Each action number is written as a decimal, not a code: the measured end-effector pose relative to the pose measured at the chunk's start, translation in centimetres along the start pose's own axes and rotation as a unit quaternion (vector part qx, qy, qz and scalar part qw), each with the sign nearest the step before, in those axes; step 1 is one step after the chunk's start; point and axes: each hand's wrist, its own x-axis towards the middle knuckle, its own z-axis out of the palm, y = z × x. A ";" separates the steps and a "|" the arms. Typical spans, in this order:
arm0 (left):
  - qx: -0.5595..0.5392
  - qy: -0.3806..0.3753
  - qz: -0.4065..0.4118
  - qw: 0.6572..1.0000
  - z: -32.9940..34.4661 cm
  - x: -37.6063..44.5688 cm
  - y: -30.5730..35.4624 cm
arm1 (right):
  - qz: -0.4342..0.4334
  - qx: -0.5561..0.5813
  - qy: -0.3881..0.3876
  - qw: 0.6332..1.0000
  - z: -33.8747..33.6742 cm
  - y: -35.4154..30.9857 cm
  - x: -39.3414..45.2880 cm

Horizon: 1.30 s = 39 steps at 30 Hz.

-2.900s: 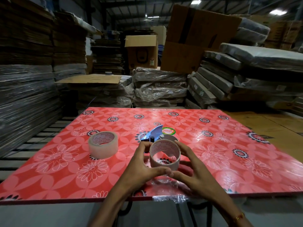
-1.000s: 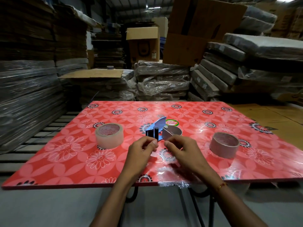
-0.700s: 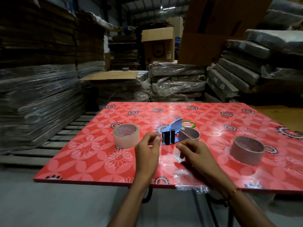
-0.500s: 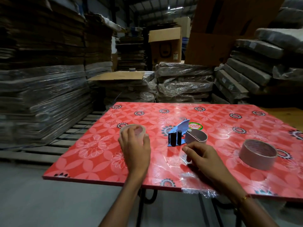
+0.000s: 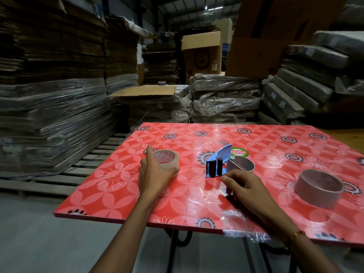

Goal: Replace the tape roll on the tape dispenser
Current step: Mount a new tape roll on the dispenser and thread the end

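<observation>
Head view: left hand [image 5: 155, 174] wrapped around the full roll [image 5: 165, 159], left of the dispenser [image 5: 217, 164]. Right hand [image 5: 244, 186] sat curled, gripping nothing, just before the dispenser. Empty core [image 5: 319, 188] lay far right.

Left hand [image 5: 155, 174] hides tape roll's [image 5: 167, 160] near side; print unreadable.

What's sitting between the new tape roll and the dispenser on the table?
Nothing visible: bare red tabletop separates the full tape roll, gripped by the left hand, from the blue tape dispenser. The right hand rests beside the dispenser.
</observation>
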 end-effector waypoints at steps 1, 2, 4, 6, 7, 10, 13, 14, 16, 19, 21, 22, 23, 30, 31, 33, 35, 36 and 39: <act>-0.010 0.004 0.003 1.000 -0.1 -0.1 -0.1 | -0.001 0.003 0.001 1.000 0.0 0.1 0.0; -0.025 0.007 0.012 1.000 -0.1 -0.3 -0.2 | -0.004 0.005 0.001 1.000 0.0 0.1 -0.1; -0.076 0.007 0.030 0.997 -0.4 -0.9 -0.3 | -0.012 0.003 0.001 1.000 0.0 0.1 -0.2; -0.153 -0.012 0.043 0.987 -0.7 -1.8 -0.1 | -0.021 -0.004 0.000 1.000 0.0 -0.2 -0.5; -0.199 -0.033 0.041 0.979 -0.8 -2.4 0.1 | -0.027 -0.007 0.000 1.000 0.0 -0.4 -0.7; -0.318 -0.106 0.034 0.942 -1.1 -4.3 1.2 | -0.043 -0.009 0.003 0.999 0.0 -1.0 -1.0; -0.346 -0.163 0.041 0.923 -0.9 -6.1 2.5 | -0.053 -0.001 0.029 0.998 -0.1 -1.4 -1.2; -0.357 -0.178 0.039 0.916 -0.7 -6.7 2.9 | -0.055 0.009 0.036 0.998 -0.2 -1.5 -1.3; -0.381 -0.209 0.034 0.900 0.2 -7.6 3.4 | -0.051 0.057 0.026 0.997 -0.2 -1.7 -1.6; -0.402 -0.234 0.054 0.884 1.5 -8.7 4.3 | -0.050 0.116 -0.026 0.992 -0.7 -2.1 -1.9; -0.384 -0.233 0.101 0.888 2.2 -9.4 5.2 | -0.062 0.149 -0.065 0.985 -1.3 -2.4 -2.2; -0.358 -0.223 0.134 0.897 2.5 -9.8 5.7 | -0.067 0.168 -0.073 0.981 -1.5 -2.5 -2.2; -0.321 -0.207 0.175 0.908 2.8 -10.1 6.0 | -0.071 0.184 -0.074 0.978 -1.7 -2.5 -2.4; -0.123 -0.148 0.328 0.925 3.4 -10.8 6.8 | -0.071 0.188 -0.026 0.979 -2.0 -1.3 -3.0; -0.123 -0.149 0.326 0.925 3.4 -10.6 6.7 | -0.078 0.180 -0.023 0.980 -2.0 -1.2 -3.2; -0.122 -0.150 0.329 0.925 3.4 -10.2 6.8 | -0.080 0.169 -0.019 0.982 -2.1 -1.2 -3.3; -0.132 -0.167 0.324 0.922 3.5 -9.6 6.8 | -0.079 0.165 -0.025 0.983 -2.2 -0.9 -3.4; -0.139 -0.178 0.320 0.920 3.5 -9.4 6.8 | -0.078 0.160 -0.029 0.984 -2.2 -0.9 -3.4; -0.145 -0.186 0.315 0.919 3.4 -9.0 6.6 | -0.089 0.147 -0.043 0.984 -2.2 -0.9 -3.4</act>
